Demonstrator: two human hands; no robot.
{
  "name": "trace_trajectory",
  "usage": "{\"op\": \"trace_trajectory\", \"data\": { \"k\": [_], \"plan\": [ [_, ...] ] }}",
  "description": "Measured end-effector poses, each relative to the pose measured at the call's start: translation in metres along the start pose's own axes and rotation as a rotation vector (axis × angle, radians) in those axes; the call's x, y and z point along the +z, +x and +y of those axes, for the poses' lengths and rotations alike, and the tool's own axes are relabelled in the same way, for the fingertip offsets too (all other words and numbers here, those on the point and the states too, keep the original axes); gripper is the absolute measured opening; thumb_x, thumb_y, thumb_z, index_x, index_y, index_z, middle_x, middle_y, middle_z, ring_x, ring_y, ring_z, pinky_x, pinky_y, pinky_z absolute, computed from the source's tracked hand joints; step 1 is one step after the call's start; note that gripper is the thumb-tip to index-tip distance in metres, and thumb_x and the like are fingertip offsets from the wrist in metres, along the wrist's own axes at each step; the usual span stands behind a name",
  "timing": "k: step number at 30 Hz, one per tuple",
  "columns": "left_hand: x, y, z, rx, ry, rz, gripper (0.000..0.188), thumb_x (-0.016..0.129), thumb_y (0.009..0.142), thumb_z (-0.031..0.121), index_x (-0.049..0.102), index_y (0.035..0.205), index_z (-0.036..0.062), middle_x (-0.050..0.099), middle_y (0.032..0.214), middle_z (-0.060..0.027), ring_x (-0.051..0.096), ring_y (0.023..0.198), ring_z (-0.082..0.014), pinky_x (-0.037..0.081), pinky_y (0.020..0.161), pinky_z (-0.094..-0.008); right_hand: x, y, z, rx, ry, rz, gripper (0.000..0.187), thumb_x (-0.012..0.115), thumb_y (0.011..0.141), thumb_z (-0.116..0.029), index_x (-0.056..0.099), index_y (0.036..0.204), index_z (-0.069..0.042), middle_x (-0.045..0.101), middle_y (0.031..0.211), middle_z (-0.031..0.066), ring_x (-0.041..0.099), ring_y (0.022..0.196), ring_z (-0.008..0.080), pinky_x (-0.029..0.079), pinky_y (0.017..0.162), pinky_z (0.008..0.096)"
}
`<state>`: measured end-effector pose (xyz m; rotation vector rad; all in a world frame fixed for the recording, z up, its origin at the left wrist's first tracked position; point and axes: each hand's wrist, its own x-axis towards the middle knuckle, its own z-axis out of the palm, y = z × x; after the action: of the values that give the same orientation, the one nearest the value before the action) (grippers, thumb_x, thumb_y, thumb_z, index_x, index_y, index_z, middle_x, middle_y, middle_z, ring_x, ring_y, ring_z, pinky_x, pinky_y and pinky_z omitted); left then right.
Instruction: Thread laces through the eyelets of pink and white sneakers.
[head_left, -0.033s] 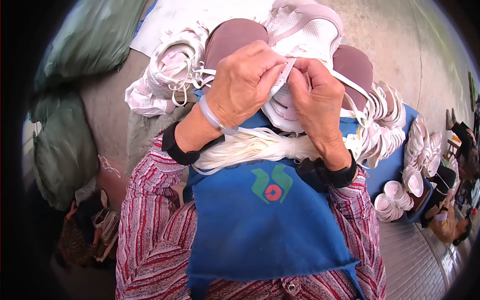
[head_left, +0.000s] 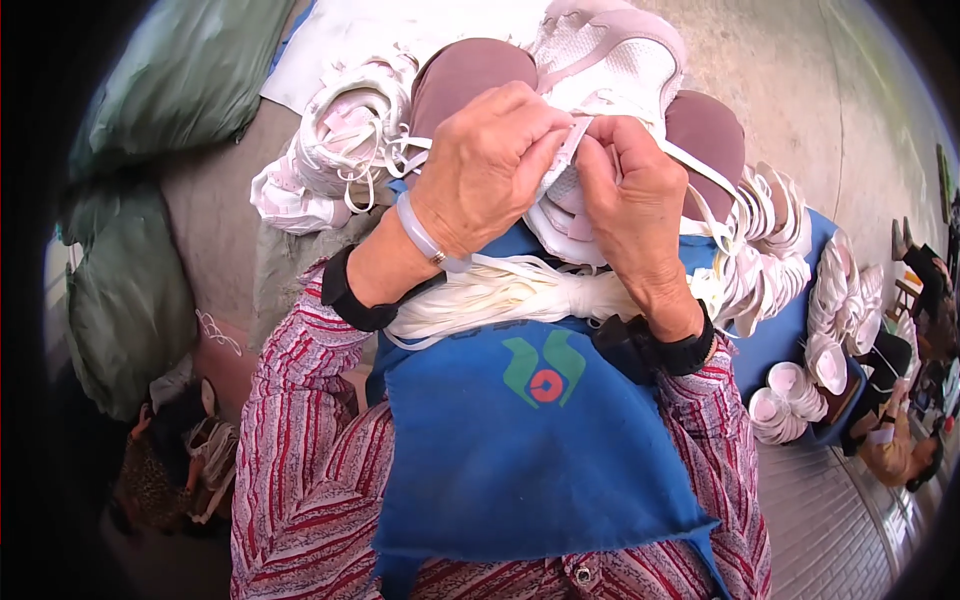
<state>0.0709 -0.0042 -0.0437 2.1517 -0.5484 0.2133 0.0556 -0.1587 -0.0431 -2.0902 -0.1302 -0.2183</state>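
White shoe (head_left: 605, 85), fore-and-aft, toe (head_left: 612, 45) away

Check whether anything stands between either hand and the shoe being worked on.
Nothing visible does: the left hand and right hand both pinch the shoe at its edge. The lace bundle lies lower in the view, not in between.

Beige-grey concrete floor (head_left: 785, 75) spreads out at the far side; grey lined flooring (head_left: 815, 525) lies near right, and bulky green sacks (head_left: 130, 300) slump at left.
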Motion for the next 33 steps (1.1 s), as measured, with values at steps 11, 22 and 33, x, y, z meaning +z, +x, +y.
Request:
{"op": "trace_trajectory", "data": {
  "k": [11,22,33],
  "plan": [
    [-0.012,-0.017,0.007,0.203,0.029,0.023,0.027,0.068,0.072,0.0,0.06,0.098,0.0022,0.059,0.101,-0.0131,0.059,0.085,-0.0314,0.049,0.075,-0.0379,-0.013,-0.005,-0.008,-0.131,-0.347,-0.242,0.006,0.058,0.087,-0.006,0.054,0.086,-0.002,0.058,0.068,0.0205,0.06,0.062,0.0381,0.046,0.054,0.0423],
    [0.01,-0.02,-0.005,0.161,-0.009,0.077,0.021,0.063,0.076,-0.003,0.053,0.093,0.0002,0.05,0.088,-0.0138,0.055,0.082,-0.0317,0.049,0.072,-0.0377,-0.045,-0.016,-0.01,-0.087,-0.205,-0.486,0.009,0.057,0.086,-0.007,0.054,0.082,0.001,0.058,0.068,0.0213,0.057,0.059,0.0392,0.044,0.054,0.0431],
    [0.007,-0.021,0.016,0.287,0.102,-0.013,0.032,0.064,0.075,-0.005,0.058,0.106,-0.0007,0.056,0.108,-0.0149,0.058,0.1,-0.0315,0.048,0.086,-0.0401,-0.123,-0.02,-0.043,0.037,0.325,-0.97,0.007,0.06,0.088,-0.009,0.059,0.088,-0.002,0.058,0.067,0.012,0.06,0.06,0.0299,0.046,0.055,0.0356]
  ]
}}
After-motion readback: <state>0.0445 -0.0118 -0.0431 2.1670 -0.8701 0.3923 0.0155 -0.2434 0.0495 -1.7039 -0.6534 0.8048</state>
